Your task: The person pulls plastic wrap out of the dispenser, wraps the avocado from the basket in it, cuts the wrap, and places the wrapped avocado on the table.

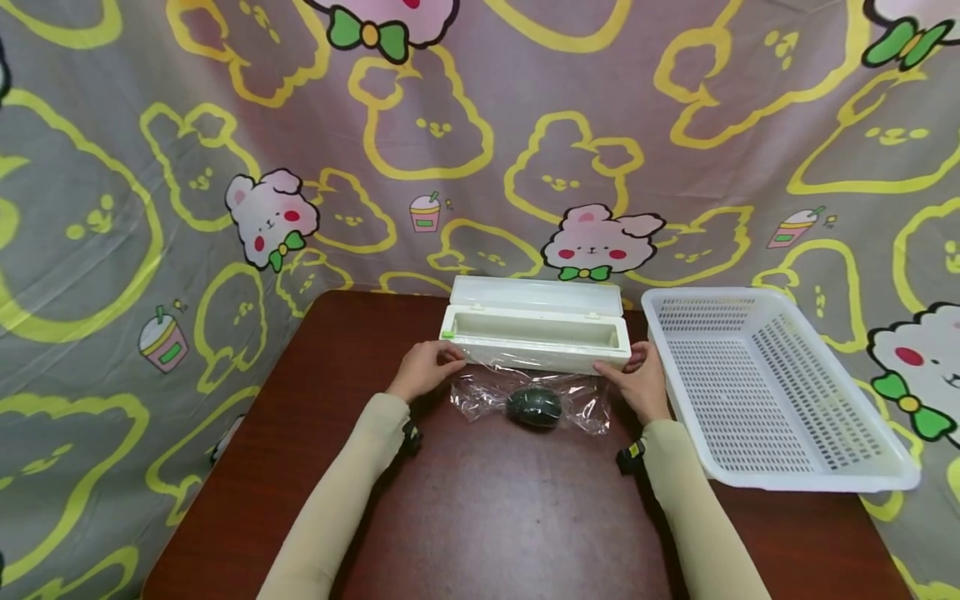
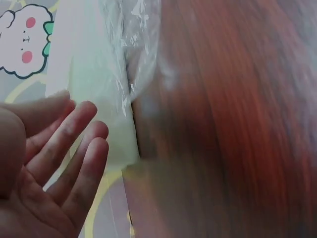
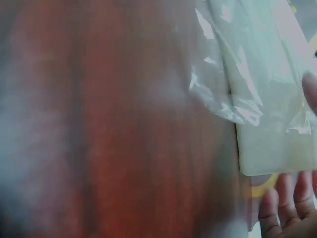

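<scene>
A long white cling film dispenser (image 1: pixel 536 337) lies across the table, its lid (image 1: pixel 536 294) raised. Clear cling film (image 1: pixel 480 396) comes off its front edge and spreads, crinkled, over a dark green oval fruit (image 1: pixel 534 407) that looks like an avocado. My left hand (image 1: pixel 424 369) is at the dispenser's left end, fingers loosely bent and apart in the left wrist view; whether they touch it is unclear. At the opposite end, my right hand (image 1: pixel 640 382) holds the corner, thumb over the front and fingers (image 3: pixel 286 196) round the end.
A white perforated plastic basket (image 1: pixel 821 482) stands to the right of the dispenser, close to my right forearm. A patterned cloth (image 1: pixel 480 200) hangs behind the dark brown table (image 1: pixel 510 525). The dispenser has a small green slider (image 1: pixel 447 335) at its left.
</scene>
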Action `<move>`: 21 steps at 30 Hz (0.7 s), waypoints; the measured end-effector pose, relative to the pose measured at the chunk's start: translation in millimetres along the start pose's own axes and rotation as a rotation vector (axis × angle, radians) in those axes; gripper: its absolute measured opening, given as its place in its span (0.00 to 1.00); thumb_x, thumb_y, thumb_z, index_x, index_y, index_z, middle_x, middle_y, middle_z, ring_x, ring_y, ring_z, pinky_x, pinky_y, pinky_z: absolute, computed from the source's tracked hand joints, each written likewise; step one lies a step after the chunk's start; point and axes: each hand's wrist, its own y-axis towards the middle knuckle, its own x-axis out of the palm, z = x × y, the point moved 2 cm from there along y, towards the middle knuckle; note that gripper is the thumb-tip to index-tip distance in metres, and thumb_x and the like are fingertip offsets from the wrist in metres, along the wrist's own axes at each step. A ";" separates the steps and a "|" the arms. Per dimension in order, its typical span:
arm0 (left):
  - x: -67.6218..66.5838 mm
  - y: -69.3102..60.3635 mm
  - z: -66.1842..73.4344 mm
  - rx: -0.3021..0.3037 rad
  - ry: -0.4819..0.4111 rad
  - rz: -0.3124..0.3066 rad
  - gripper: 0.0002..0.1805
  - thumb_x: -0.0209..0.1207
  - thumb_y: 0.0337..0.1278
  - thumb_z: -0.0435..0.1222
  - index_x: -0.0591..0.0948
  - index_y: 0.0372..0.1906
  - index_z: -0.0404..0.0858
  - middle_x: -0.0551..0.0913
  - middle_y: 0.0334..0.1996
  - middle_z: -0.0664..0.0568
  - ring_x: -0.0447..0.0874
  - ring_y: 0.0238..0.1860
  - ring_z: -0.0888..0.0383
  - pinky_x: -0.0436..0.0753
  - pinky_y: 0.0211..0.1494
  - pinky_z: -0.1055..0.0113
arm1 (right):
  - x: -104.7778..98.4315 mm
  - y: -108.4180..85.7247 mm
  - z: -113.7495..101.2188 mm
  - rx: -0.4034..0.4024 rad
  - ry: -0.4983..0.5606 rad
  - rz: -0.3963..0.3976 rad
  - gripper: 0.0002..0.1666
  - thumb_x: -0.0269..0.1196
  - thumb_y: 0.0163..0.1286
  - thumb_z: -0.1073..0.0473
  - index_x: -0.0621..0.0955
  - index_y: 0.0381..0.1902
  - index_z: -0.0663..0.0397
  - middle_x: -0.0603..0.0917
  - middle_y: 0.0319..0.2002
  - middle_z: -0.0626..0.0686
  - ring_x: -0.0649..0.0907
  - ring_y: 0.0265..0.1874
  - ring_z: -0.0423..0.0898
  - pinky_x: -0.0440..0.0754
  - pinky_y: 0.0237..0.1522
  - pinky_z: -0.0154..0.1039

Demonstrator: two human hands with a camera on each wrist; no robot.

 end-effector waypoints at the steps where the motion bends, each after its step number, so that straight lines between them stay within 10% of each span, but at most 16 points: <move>1: 1.0 0.1 1.1 -0.010 -0.007 0.010 0.05 0.70 0.64 0.41 0.90 0.40 0.46 0.92 0.36 0.55 0.89 0.43 0.55 0.83 0.51 0.57 | 0.2 -1.5 0.2 0.012 0.006 0.014 0.41 0.81 0.57 0.57 0.67 0.58 0.63 0.74 0.41 0.53 0.73 0.35 0.41 0.73 0.33 0.26; 11: 1.5 -2.5 -3.5 -0.218 0.001 0.028 0.13 0.68 0.65 0.49 0.92 0.47 0.47 0.93 0.37 0.54 0.89 0.40 0.55 0.84 0.43 0.59 | -2.4 -16.8 -5.4 0.104 0.006 -0.001 0.26 0.76 0.64 0.49 0.83 0.44 0.67 0.89 0.28 0.55 0.88 0.20 0.39 0.83 0.25 0.29; 21: 11.8 4.9 -1.9 -0.237 -0.179 -0.050 0.07 0.69 0.63 0.45 0.91 0.38 0.46 0.88 0.27 0.57 0.83 0.27 0.62 0.75 0.32 0.66 | 7.1 -20.5 -11.8 0.097 0.249 -0.084 0.20 0.74 0.66 0.64 0.85 0.49 0.76 0.87 0.24 0.37 0.83 0.21 0.34 0.84 0.28 0.29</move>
